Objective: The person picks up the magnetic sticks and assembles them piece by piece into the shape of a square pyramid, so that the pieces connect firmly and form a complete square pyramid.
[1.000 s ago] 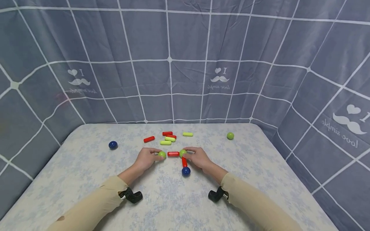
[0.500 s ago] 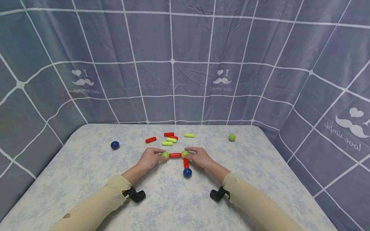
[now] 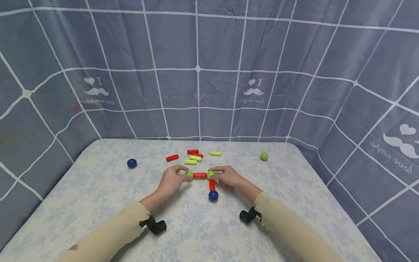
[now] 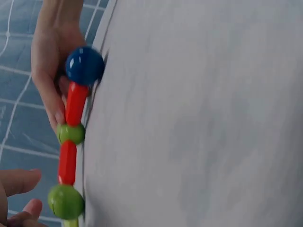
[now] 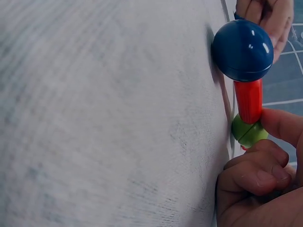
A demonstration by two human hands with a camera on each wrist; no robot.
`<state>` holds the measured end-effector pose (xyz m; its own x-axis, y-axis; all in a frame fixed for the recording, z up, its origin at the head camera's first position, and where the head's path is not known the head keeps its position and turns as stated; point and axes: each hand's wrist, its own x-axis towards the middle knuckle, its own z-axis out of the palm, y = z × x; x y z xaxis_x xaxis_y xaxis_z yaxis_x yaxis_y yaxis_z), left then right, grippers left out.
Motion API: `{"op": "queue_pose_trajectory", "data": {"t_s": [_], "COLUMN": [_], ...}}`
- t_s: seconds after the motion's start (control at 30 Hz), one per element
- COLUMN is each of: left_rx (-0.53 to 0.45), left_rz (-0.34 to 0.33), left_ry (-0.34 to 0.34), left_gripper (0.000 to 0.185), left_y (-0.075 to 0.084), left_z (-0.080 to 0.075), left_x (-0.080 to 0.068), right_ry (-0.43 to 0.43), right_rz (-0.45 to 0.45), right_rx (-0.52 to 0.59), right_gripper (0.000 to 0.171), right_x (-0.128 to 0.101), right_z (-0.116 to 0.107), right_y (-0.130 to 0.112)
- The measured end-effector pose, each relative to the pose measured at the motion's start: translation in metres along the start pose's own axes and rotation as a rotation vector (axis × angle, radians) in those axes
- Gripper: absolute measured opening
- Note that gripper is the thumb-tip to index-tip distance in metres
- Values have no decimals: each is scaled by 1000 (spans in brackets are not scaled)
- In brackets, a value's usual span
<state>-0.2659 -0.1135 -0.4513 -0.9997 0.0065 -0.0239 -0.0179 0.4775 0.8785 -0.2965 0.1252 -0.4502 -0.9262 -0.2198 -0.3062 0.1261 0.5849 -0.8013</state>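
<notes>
A joined chain lies on the table: a blue ball (image 3: pixel 213 196), a red stick (image 3: pixel 212 185), a green ball (image 3: pixel 211 175), a second red stick (image 3: pixel 200 175) and a second green ball (image 3: pixel 189 175). My right hand (image 3: pixel 230 177) pinches the green ball at the corner between thumb and fingers. At the chain's left end is my left hand (image 3: pixel 171 180), its thumb and index finger spread beside the second green ball. The left wrist view shows a gap between those fingers (image 4: pixel 21 182) and the ball. In the right wrist view, the right thumb (image 5: pixel 281 124) lies against the corner joint.
Behind the chain lie several loose sticks, among them a red stick (image 3: pixel 172 158) and a yellow-green stick (image 3: pixel 215 153). Another blue ball (image 3: pixel 132 163) rests at the left, another green ball (image 3: pixel 264 156) at the right. A grey-blue curtain (image 3: pixel 216 87) surrounds the patterned table (image 3: pixel 196 233).
My left hand has brought its green ball rightward against the red stick's free end, and its fingers have since parted from the ball. The right hand keeps its hold on the corner ball.
</notes>
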Motion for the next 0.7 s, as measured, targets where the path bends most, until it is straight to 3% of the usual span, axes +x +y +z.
{"op": "queue_pose_trajectory", "data": {"t_s": [0.13,0.37,0.7], "left_rx": [13,61,114], "left_rz": [15,29,26], "left_ry": [-92,-284,-283], "left_gripper": [26,31,35], "left_y": [9,16,20], "left_z": [12,36,50], "left_x": [-14,-35,-41], "right_ry": [-1,-11,-5], "right_rz": [-7,-25,-47], "right_rx": [15,50,44], "right_gripper": [35,36,37], "right_x": [-1,-1,-4], "right_z": [0,-1,-1], "right_y": [0,2,3]}}
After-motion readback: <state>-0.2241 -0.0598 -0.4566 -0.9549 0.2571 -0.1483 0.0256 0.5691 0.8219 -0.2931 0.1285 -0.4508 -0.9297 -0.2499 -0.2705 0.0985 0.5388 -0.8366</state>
